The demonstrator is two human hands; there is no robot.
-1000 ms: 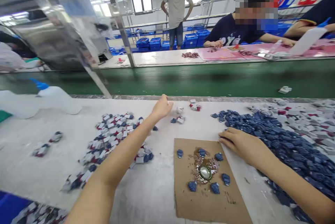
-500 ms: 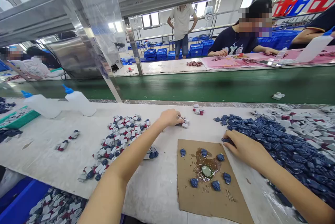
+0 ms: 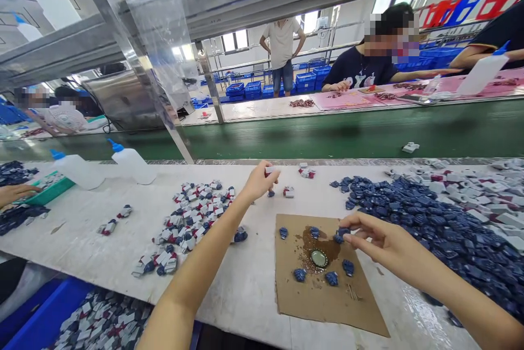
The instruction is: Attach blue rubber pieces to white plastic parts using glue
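Note:
My left hand [image 3: 258,182] is closed on a small grey-white plastic piece [image 3: 271,170], raised just over the table; a dark blue bit shows below the fingers. Beside it lies a grey and red piece [image 3: 289,192]. Thumb and fingers of my right hand [image 3: 379,236] pinch a dark blue plastic piece [image 3: 344,231] at the upper right of a brown cardboard sheet [image 3: 323,309], over or against another blue piece there. More blue pieces [image 3: 332,278] ring a round cap-like disc [image 3: 319,257] in a wet brown stain on the cardboard.
A heap of dark blue pieces [image 3: 413,219] and grey-white pieces [image 3: 487,191] fills the right. Assembled pieces [image 3: 192,219] are piled left. White bottles [image 3: 133,164], a green tray [image 3: 53,189] with a co-worker's hand [image 3: 16,194], a blue bin [image 3: 41,317] and a green belt [image 3: 307,140] surround.
My right hand has moved left from the blue heap to the cardboard, bringing a blue piece. My left hand has lifted slightly with a grey-white piece, leaving a grey and red one on the table.

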